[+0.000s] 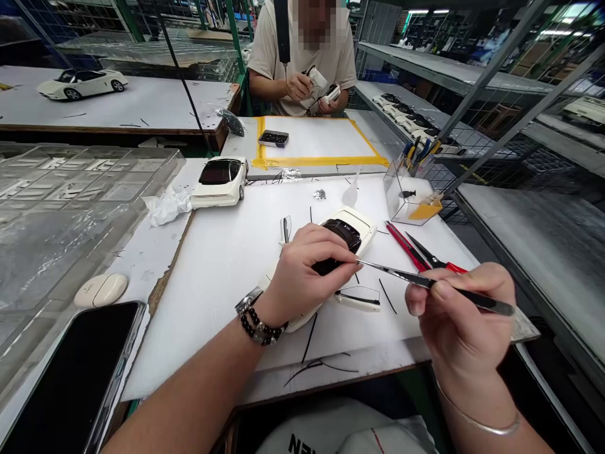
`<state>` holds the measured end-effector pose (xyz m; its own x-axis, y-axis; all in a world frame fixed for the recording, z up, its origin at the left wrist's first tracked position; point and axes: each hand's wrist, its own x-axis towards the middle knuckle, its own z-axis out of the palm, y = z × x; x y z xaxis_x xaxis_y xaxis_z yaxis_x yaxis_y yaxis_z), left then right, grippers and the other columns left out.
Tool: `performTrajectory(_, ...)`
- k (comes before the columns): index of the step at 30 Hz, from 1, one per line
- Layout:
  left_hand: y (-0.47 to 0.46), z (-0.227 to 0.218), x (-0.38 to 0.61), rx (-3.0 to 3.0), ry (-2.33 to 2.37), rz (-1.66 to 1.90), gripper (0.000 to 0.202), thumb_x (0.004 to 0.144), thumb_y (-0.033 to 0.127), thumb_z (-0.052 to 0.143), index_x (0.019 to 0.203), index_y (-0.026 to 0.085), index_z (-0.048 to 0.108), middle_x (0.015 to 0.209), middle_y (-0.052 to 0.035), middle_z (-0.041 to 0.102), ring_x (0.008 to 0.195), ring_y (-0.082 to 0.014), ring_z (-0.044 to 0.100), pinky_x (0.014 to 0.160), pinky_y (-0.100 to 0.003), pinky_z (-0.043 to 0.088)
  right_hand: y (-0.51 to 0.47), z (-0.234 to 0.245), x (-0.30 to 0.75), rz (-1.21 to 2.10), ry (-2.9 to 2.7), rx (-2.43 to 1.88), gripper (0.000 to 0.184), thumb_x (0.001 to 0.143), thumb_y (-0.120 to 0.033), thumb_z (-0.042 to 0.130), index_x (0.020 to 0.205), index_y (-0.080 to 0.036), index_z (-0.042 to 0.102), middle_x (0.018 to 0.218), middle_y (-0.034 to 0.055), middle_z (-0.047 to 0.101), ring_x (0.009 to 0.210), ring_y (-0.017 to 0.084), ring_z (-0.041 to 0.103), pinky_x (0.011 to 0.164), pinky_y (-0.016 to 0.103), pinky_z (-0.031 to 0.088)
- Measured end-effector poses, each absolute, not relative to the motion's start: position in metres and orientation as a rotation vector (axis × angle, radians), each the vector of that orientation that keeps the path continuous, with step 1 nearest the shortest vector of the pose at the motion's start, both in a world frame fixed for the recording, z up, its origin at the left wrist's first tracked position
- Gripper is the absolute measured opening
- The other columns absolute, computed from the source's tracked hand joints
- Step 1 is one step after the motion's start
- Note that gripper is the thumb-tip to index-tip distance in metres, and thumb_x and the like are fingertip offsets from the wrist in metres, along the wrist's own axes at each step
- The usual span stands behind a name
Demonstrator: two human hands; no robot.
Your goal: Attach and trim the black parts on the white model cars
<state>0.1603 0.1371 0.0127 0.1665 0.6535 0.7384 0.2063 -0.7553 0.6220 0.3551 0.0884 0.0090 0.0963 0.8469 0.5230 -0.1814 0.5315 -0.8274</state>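
My right hand [466, 309] grips a pair of dark metal tweezers [416, 277], their tips pointing left. At those tips, the thumb and index finger of my left hand [314, 261] are pinched together; whatever sits between them is too small to make out. Under my left hand is a cream model car [363, 224] with a dark glossy cabin, partly hidden by the hand and wrist. Its opened or detached doors lie at either side: one door [362, 299] to the right, another door [285, 229] to the left. Thin black strips [309, 338] are scattered around the car.
Red-handled scissors [437, 258] and a red tool [409, 247] lie right of the car, below a clear tool holder [411, 198]. Another cream model car [221, 181] stands back left beside crumpled tissue [167, 205]. A phone [78, 378] lies left. Opposite, a person [302, 69] handles white parts.
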Motion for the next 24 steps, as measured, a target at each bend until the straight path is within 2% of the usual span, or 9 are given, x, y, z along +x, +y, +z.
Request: performTrajectory(24, 0.1362, 0.0118, 0.1612, 2.078, 0.830, 1.601, 0.007, 0.076, 0.015, 0.073, 0.072, 0.020, 0.069, 0.073, -0.0027, 0.069, 0.074, -0.0155, 0.062, 0.073, -0.034, 0.050, 0.0878, 0.0109, 0.3573, 0.835, -1.244, -0.678, 0.016, 0.083, -0.006, 0.058, 0.086, -0.019, 0.049, 0.070, 0.0000, 0.064, 0.053, 0.013, 0.058, 0.044, 0.023, 0.044)
